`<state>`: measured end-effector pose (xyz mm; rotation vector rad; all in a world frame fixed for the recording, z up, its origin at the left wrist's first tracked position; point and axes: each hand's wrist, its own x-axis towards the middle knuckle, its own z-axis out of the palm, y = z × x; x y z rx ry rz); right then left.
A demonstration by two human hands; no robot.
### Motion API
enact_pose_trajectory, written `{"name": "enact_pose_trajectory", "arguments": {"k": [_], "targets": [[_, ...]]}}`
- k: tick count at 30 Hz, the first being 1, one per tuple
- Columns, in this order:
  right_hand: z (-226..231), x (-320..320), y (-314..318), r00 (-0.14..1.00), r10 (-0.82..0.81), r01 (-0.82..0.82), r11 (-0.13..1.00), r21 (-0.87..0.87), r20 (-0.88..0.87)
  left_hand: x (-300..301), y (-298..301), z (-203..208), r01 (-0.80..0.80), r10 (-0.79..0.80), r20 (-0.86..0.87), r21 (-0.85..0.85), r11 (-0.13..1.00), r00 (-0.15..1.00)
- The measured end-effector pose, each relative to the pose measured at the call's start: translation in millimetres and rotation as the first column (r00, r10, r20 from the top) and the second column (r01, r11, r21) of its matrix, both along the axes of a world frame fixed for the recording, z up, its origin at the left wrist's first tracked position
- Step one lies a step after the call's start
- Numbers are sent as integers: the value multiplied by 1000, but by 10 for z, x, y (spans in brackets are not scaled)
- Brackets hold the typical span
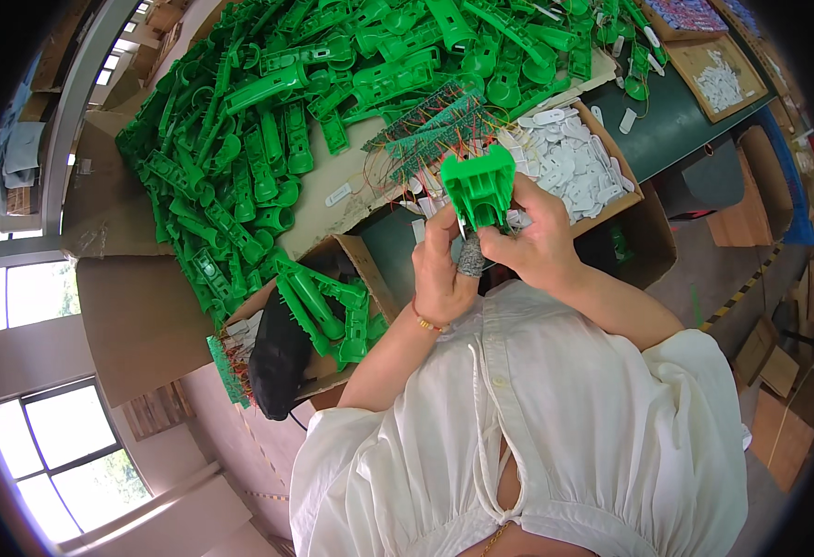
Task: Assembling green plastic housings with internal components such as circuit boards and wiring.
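Note:
In front of my chest I hold a green plastic housing (479,178), its hollow, ribbed end turned toward me. My left hand (444,271) grips its left side, with grey wrapping around the thumb. The fingers of my right hand (542,237) close on the right side, and the thumb presses near the lower opening. A thin white edge shows by the left fingers; what it belongs to is hidden. Just beyond the housing lie green circuit boards (439,130) with red and yellow wires. White plastic pieces (569,162) fill a cardboard box right of my hands.
A large heap of green housings (333,70) covers the far and left side. Below left, an open carton (365,269) holds more green parts beside a black bag (277,357). A shallow tray (723,84) of small white pieces stands far right on the dark green table (662,135).

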<state>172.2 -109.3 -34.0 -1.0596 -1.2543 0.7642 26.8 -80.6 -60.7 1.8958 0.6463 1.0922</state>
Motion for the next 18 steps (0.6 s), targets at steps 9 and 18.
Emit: {"name": "enact_pose_trajectory", "arguments": {"k": [9, 18], "targets": [[-149, 274, 108, 815, 212, -454, 811, -369, -539, -207, 277, 103, 565, -195, 548, -667, 485, 814], [-182, 465, 8, 445, 192, -587, 800, -123, -875, -1484, 1753, -453, -634, 619, -431, 130, 763, 657]]}}
